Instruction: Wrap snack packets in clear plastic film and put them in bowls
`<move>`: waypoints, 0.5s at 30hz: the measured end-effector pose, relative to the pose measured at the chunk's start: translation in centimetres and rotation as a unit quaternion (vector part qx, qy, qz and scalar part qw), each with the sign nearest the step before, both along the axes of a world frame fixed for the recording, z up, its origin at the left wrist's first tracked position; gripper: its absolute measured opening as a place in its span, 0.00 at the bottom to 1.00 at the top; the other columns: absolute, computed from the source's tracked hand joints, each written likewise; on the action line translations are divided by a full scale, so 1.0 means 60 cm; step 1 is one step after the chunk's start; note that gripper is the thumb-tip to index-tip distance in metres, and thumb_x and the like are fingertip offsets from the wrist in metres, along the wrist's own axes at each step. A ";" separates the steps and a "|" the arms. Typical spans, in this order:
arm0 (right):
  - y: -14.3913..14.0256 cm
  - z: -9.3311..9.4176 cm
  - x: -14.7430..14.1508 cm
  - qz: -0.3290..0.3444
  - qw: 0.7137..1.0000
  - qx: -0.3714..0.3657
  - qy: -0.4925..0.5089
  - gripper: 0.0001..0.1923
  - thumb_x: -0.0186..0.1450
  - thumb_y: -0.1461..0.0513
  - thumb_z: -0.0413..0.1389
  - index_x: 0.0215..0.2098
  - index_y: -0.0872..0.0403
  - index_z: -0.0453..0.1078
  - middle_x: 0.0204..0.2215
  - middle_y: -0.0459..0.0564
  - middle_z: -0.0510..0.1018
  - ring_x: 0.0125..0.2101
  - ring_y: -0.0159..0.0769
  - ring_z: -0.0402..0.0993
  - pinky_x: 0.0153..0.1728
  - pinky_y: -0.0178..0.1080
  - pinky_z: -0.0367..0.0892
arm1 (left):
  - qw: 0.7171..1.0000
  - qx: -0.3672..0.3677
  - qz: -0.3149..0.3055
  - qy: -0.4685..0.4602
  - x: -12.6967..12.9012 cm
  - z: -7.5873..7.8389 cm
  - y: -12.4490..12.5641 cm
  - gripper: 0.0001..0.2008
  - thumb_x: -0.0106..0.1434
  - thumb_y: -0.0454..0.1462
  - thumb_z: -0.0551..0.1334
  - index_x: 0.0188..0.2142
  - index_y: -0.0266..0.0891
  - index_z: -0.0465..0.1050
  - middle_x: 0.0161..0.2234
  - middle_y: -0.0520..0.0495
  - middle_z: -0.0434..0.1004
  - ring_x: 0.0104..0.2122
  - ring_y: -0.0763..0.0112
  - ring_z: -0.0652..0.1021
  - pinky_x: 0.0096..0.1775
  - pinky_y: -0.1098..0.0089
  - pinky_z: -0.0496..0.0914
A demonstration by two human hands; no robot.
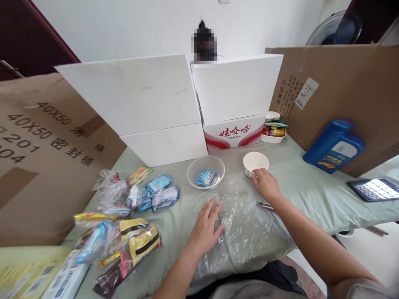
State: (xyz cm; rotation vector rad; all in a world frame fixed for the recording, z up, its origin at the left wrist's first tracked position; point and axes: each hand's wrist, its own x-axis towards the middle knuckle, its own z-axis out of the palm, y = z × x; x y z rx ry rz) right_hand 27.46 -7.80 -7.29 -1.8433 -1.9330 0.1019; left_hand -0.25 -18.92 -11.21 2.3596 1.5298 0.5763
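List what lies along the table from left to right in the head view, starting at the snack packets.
Pile of snack packets → left hand on the clear plastic sheet → clear bowl holding a blue packet → white cup touched by the right hand → blue bottle → tablet.

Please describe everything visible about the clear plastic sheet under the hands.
The clear plastic sheet is thin, glossy and wrinkled. It lies flat on the green-grey tablecloth, its near edge hanging toward the person. The left hand presses on its left part; the right hand rests at its far edge, beside the white bowl.
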 end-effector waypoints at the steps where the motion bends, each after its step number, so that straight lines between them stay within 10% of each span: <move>1: 0.007 -0.001 -0.013 0.019 1.000 0.002 0.006 0.12 0.66 0.63 0.51 0.47 0.54 0.71 0.44 0.56 0.76 0.40 0.41 0.75 0.42 0.41 0.70 | 1.000 0.000 0.011 0.001 0.005 0.005 0.017 0.30 0.63 0.38 0.60 0.63 0.44 0.57 0.67 0.38 0.52 0.63 0.52 0.61 0.59 0.50 0.64; 10: -0.059 -0.011 -0.071 0.232 0.960 0.143 0.058 0.18 0.68 0.62 0.48 0.55 0.55 0.66 0.54 0.59 0.70 0.55 0.43 0.65 0.55 0.48 0.64 | 0.997 -0.030 0.018 0.062 0.019 0.021 0.069 0.33 0.60 0.39 0.64 0.63 0.41 0.58 0.68 0.38 0.49 0.65 0.50 0.57 0.61 0.50 0.59; 15: -0.196 -0.074 -0.061 0.340 0.933 0.007 -0.115 0.33 0.66 0.51 0.54 0.65 0.54 0.56 0.65 0.59 0.58 0.66 0.55 0.46 0.61 0.59 0.50 | 0.991 -0.035 0.023 0.129 -0.007 0.007 0.015 0.31 0.62 0.46 0.62 0.64 0.48 0.58 0.67 0.43 0.53 0.67 0.47 0.52 0.61 0.44 0.53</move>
